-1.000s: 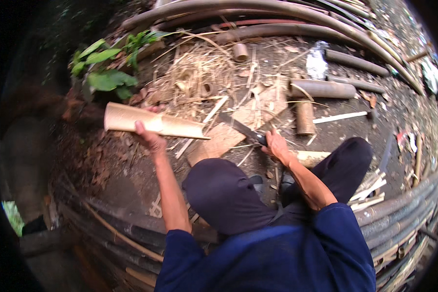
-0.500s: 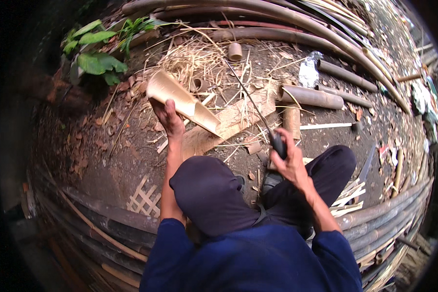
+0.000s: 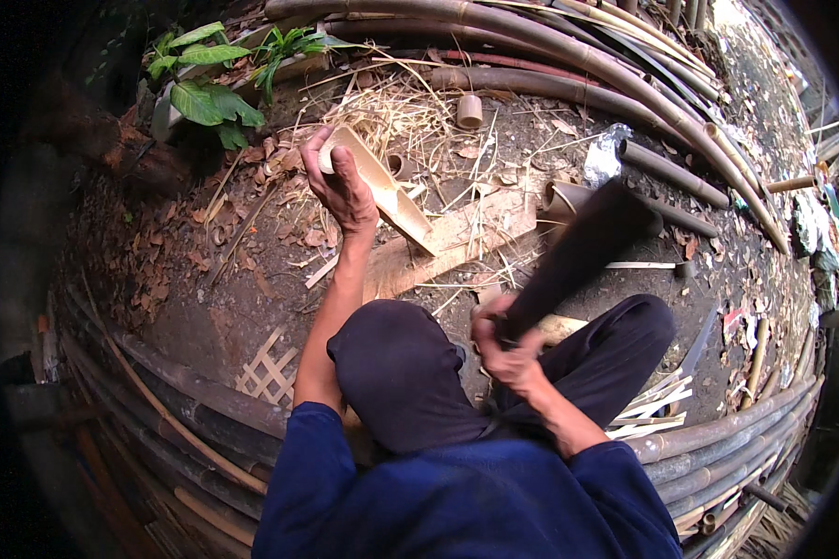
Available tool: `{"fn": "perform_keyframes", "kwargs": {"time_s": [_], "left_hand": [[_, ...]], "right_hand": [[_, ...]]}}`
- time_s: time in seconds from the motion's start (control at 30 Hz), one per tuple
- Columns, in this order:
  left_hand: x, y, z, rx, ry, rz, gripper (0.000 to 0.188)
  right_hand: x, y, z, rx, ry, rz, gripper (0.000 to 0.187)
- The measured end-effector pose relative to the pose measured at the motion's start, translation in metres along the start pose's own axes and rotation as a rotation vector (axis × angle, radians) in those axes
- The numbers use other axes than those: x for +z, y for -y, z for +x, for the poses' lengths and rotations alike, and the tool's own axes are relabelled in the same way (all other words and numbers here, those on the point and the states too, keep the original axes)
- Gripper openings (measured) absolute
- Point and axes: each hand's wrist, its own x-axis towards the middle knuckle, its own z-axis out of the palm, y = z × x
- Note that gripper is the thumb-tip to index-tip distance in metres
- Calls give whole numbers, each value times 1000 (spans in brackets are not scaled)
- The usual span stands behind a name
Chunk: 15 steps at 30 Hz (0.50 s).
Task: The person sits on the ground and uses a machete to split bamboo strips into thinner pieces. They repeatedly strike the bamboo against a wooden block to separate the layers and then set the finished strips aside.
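My left hand (image 3: 349, 194) grips the upper end of a split bamboo piece (image 3: 385, 183), pale and hollowed, with a cut-away part further down. The bamboo slants down to the right, its lower tip at a flat wooden board (image 3: 494, 224) on the ground. In my right hand (image 3: 513, 359) is the handle of a machete (image 3: 583, 247). Its broad dark blade points up and right, apart from the bamboo and blurred by motion. The blade hides part of a thick bamboo tube (image 3: 561, 196) behind it.
Pale shavings (image 3: 391, 102) and short bamboo rings (image 3: 469, 112) lie beyond the board. Long bamboo poles (image 3: 531, 47) curve along the back. A saw blade (image 3: 699, 340) and light strips (image 3: 657, 405) lie right of my knee. A woven lattice (image 3: 268, 368) is at left.
The machete has turned from edge-on to broadside and swung to the right. My right hand has shifted down and left. My left hand has tilted the bamboo piece more steeply.
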Motion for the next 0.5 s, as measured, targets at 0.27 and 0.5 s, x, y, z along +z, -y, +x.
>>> {"fn": "perform_keyframes", "kwargs": {"time_s": [0.27,0.5], "left_hand": [[-22,16,17,-346,437,-531,64],[-11,10,31,-557,636,-584,59]], "right_hand": [[-21,-35,-38,668,468,-214,39],[-31,-51,16,469,531,-237,29]]}}
